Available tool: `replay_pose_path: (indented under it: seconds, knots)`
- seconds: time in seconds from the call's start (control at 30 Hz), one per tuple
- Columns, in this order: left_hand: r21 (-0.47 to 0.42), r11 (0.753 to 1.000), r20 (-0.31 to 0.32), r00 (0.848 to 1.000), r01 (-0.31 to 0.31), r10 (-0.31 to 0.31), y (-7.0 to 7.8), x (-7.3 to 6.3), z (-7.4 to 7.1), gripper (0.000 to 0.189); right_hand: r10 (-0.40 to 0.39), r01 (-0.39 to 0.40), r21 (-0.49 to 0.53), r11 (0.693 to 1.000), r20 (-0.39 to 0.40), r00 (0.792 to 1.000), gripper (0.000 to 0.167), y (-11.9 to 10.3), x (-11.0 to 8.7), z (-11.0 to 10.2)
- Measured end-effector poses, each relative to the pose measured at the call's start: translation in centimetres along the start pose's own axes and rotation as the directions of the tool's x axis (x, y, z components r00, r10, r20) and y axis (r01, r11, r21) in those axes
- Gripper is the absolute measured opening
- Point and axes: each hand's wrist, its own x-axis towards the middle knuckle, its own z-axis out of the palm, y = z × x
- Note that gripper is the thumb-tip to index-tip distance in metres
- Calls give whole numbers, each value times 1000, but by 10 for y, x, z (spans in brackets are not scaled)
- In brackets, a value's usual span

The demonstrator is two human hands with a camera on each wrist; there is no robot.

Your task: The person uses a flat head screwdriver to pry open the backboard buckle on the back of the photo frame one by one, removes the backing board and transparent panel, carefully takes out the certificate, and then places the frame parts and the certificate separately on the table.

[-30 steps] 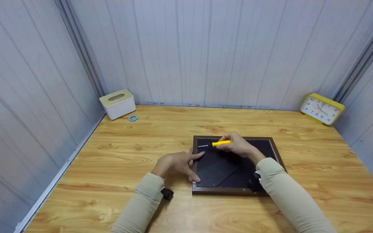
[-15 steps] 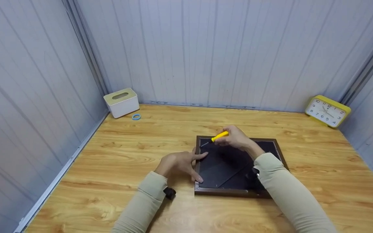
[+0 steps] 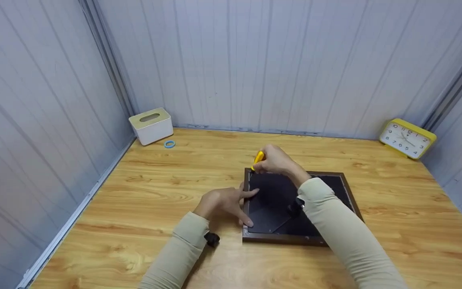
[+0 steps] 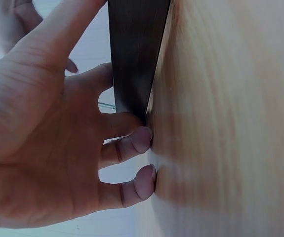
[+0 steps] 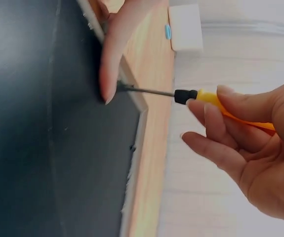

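A dark brown picture frame (image 3: 279, 239) lies face down, its black backing board (image 3: 269, 208) upward. My left hand (image 3: 227, 200) rests at its left side with fingers spread. In the left wrist view, the thumb and index finger reach over the frame's side (image 4: 137, 54), and two fingertips touch the tabletop. Between thumb and fingers, my right hand (image 3: 276, 159) pinches the yellow handle of a screwdriver (image 5: 208, 97). The screwdriver stands steeply at the frame's far left corner area, its shaft ending by the inner edge. Its tip is hard to make out behind the left index finger.
A white tissue box (image 3: 152, 128) stands at the back left, with a small blue ring (image 3: 169, 144) before it. A yellow clock (image 3: 407, 138) leans in the back right corner. Pale panel walls (image 3: 247, 68) bound the wooden table (image 3: 134, 208) on the back and sides.
My right hand has moved left and away from me, tipping the screwdriver from nearly flat to steep at the frame's inner edge. The left hand has kept its place on the frame.
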Motion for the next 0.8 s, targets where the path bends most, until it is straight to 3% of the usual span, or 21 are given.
replay_pose_path:
  seconds: [0.17, 0.3, 0.53, 0.8]
  knots:
    - [24, 1000, 7, 1000, 20, -21, 3, 2, -1, 111, -19, 23, -150, 988, 27, 999, 4, -18, 5, 2]
    - [30, 999, 17, 1000, 14, -14, 5, 4, 1, 112, -5, 19, -184, 983, 73, 997, 3, -27, 7, 3]
    - [27, 999, 22, 1000, 18, -18, 7, 5, 2, 112, 28, -12, -174, 985, 86, 996, 9, -24, 4, 0]
    - [-18, 999, -5, 999, 48, -49, 1, -1, 1, 113, -14, 23, -124, 992, 72, 997, 7, -7, 2, -5]
